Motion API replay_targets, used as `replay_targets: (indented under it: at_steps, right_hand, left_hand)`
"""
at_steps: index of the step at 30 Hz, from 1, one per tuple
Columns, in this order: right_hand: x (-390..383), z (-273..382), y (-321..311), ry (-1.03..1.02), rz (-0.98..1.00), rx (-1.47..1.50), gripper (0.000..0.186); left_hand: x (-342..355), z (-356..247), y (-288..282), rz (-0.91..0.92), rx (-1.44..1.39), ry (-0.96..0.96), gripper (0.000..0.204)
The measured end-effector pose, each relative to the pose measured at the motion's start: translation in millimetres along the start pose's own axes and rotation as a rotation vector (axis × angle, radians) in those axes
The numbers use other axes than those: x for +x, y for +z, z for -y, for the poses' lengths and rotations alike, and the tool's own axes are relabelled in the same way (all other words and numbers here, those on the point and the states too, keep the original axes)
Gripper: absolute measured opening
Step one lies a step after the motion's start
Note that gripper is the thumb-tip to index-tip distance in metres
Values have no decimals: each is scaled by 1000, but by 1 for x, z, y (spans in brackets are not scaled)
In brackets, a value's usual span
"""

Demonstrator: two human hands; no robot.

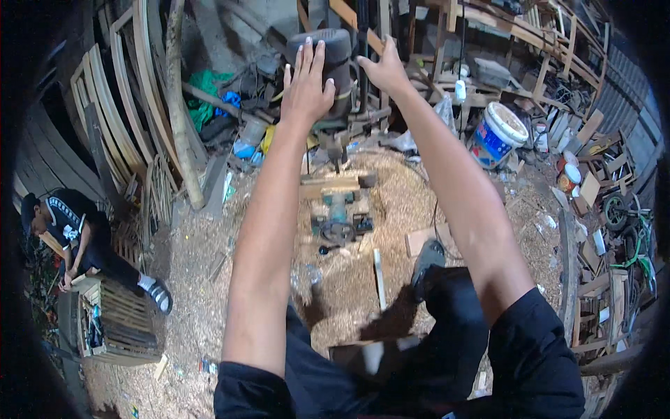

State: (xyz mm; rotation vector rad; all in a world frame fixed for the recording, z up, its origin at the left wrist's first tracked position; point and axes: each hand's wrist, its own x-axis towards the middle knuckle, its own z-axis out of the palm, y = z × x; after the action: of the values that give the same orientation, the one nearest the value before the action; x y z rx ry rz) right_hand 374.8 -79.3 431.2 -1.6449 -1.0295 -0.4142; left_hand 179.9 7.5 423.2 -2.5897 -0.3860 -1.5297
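Observation:
Both my arms reach up and forward to a drill-press-like machine with a dark, rounded motor housing (328,45). My left hand (306,91) lies against the front left of this housing, fingers stretched and apart. To the right of the housing, my right hand (388,71) is raised by a dark upright post, thumb and a finger spread apart; its other fingers are hidden. Nothing shows in either hand. Below the motor hangs a metal spindle (335,150). Under it, a wooden piece (326,187) lies at a green vise (338,209) with a handwheel (336,232).
Wood shavings (279,335) cover the ground. A white and blue bucket (499,133) stands at the right, near piled wood scraps and a green bicycle (631,244). Curved wooden frames (105,112) lean at the left. Another person (77,230) sits by a slatted crate (125,321).

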Motion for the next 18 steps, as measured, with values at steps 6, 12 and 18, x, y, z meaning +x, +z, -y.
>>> replay_targets:
  at_steps: [6,12,18]
  right_hand:
    - [73,39,-7,25,62,262,107]
    - [98,65,-9,139,43,551,92]
    - [78,75,10,116,-377,238,78]
  left_hand:
    - [31,-6,7,24,-40,-73,81]
    - [30,-8,10,17,-12,-121,88]
    - [26,5,19,-14,-87,-24,94]
